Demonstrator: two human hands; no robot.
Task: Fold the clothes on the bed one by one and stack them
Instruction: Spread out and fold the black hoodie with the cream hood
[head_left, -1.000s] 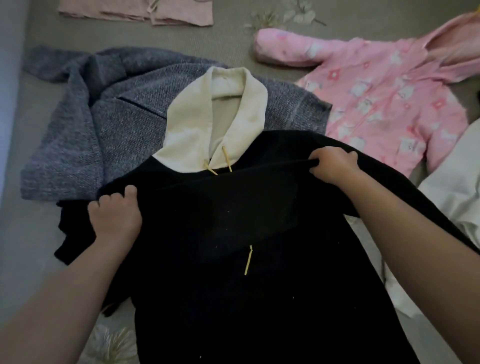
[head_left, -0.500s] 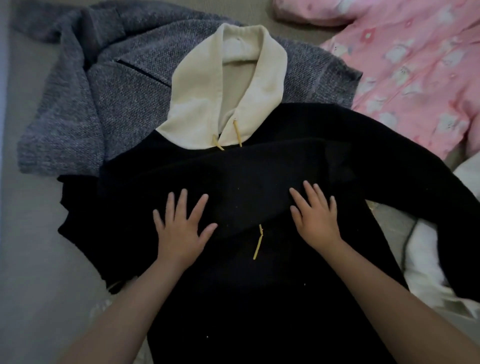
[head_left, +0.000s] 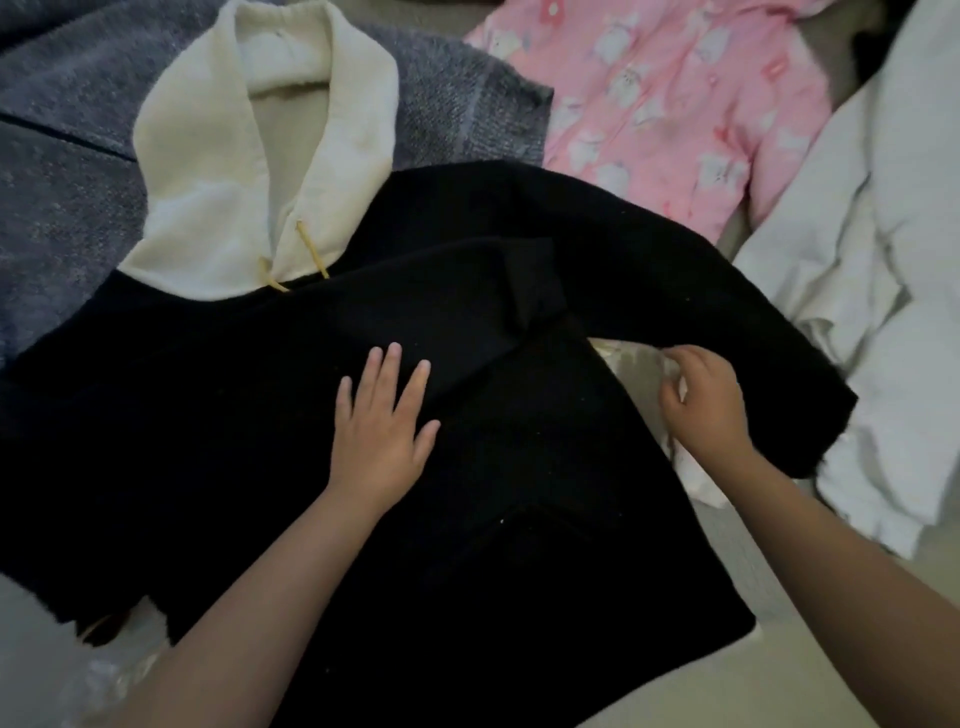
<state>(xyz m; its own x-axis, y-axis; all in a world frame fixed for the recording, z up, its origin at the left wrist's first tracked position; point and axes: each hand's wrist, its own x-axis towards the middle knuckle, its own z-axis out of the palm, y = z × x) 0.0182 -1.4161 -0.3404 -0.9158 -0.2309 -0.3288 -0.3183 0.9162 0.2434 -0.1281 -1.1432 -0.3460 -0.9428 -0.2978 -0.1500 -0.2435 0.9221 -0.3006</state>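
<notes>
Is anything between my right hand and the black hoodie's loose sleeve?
Nothing visible. The right hand is curled at the inner edge of the sleeve; whether it already grips it, I cannot tell. The left hand lies flat on the black hoodie.

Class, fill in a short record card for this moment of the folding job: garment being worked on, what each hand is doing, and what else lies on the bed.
garment in work: black hoodie with cream hood, spread flat
left hand: left hand lies flat on the hoodie's chest, fingers straight
right hand: right hand curled at the inner edge of the hoodie's right sleeve; grip not clearly visible
under the hood: grey knit garment
far right: pink printed jacket, white cloth
fold state: sleeve not yet folded in
</notes>
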